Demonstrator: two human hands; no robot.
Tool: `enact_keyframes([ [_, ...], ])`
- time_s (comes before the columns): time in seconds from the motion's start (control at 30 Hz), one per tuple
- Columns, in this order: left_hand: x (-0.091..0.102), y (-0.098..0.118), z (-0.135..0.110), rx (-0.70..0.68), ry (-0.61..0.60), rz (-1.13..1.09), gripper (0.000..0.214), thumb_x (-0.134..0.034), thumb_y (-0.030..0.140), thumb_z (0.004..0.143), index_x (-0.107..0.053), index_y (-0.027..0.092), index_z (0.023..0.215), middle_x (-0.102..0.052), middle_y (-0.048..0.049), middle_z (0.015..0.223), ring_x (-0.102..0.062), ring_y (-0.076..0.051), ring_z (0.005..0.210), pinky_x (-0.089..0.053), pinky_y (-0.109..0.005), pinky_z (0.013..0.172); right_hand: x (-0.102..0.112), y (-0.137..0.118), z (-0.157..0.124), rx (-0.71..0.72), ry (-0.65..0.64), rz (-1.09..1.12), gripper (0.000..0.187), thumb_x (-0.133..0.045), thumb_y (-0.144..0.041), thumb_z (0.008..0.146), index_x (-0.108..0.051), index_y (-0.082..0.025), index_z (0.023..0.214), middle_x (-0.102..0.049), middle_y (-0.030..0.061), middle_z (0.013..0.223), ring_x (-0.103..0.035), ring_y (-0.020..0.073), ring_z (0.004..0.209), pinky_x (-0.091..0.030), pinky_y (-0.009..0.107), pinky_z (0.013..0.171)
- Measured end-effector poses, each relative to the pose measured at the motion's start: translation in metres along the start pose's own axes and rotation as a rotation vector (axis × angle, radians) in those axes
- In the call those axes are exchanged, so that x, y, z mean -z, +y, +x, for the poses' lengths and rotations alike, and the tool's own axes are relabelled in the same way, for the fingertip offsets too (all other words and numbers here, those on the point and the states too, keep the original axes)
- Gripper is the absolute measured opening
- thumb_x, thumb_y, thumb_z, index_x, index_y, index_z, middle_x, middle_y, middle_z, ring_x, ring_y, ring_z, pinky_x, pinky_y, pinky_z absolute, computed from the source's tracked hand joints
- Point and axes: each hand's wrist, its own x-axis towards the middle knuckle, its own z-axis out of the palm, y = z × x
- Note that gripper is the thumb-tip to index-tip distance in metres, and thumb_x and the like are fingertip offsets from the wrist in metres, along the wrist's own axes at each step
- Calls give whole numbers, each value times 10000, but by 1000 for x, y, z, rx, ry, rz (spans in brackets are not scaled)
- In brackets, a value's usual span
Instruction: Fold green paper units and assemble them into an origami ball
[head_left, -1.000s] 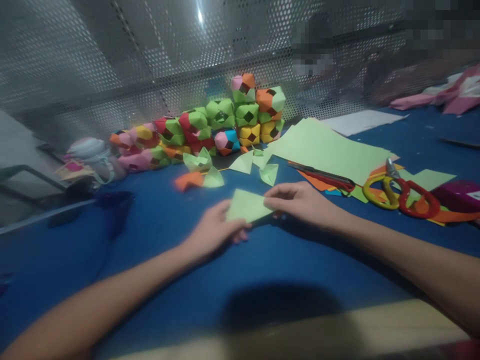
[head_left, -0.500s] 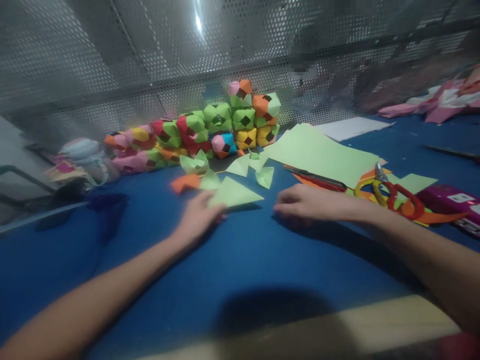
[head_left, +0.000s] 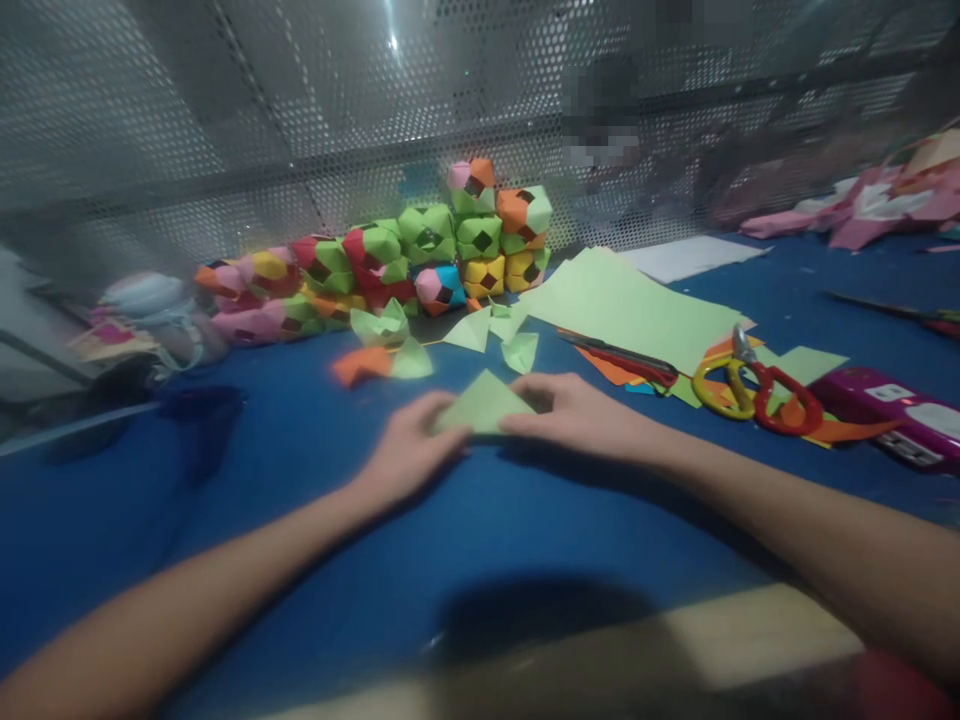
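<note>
A light green sheet of origami paper (head_left: 486,403), folded to a triangle with its peak pointing away from me, is held just at the blue table top. My left hand (head_left: 416,440) pinches its left corner, thumb on the near side. At the right corner, my right hand (head_left: 566,410) grips it between thumb and fingers. Just beyond lie small folded green pieces (head_left: 520,352) and an orange folded piece (head_left: 361,367).
Stacked folded-paper balls (head_left: 427,235) stand along the perforated metal panel (head_left: 300,110). Right of my hands are green paper sheets (head_left: 630,305), scissors (head_left: 757,385) with yellow and red handles, and a purple box-like object (head_left: 885,405). A lidded bottle (head_left: 165,315) stands at left.
My right hand has moved left and taken hold of the paper's right corner. The green paper has turned, its peak now pointing away from me. The view has shifted slightly.
</note>
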Motion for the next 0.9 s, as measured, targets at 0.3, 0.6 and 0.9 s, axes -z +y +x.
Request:
enact_keyframes([
  [0.3, 4, -5, 2, 116, -20, -333, 306, -691, 325, 732, -597, 117, 936, -711, -107, 824, -677, -175, 673, -541, -316, 639, 7, 11, 0, -100, 159, 88, 278, -651, -400, 672, -518, -171, 588, -392, -58, 522, -309, 68, 482, -222, 231, 453],
  [0.6, 5, -2, 4, 134, -107, -430, 323, -645, 353, 778, -620, 106, 984, -708, -101, 822, -683, -191, 738, -542, -329, 691, 8, 11, -1, -52, 164, 39, 299, -652, -394, 688, -495, -175, 559, -390, -61, 503, -331, 68, 479, -244, 227, 451],
  [0.9, 6, -9, 5, 125, 18, -342, 276, -642, 357, 782, -632, 82, 792, -709, -133, 811, -670, -166, 651, -543, -310, 641, 11, 13, 1, -145, 24, 139, 229, -673, -352, 723, -624, -149, 629, -660, 30, 642, -585, 103, 563, -447, 231, 555],
])
